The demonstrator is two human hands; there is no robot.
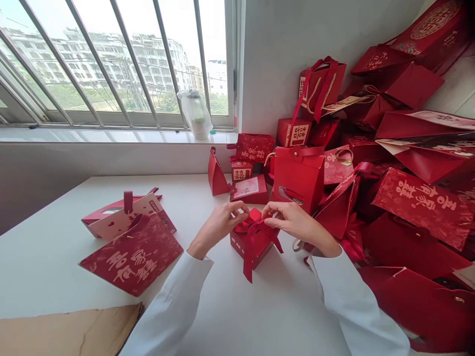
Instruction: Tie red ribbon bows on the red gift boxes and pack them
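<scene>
A small red gift box (249,244) stands on the white table (55,257) in front of me, with a red ribbon (256,232) tied over its top and one tail hanging down its front. My left hand (219,223) pinches the ribbon's left loop. My right hand (293,218) pinches the right loop. Both hands sit over the box top, fingers closed on the ribbon, in white sleeves.
Flattened red bags (133,252) lie at the left. Brown cardboard (70,333) sits at the near left edge. A big heap of red gift bags (408,163) fills the right side up the wall. More small red boxes (250,188) stand behind. A plastic-wrapped bottle (196,116) stands on the windowsill.
</scene>
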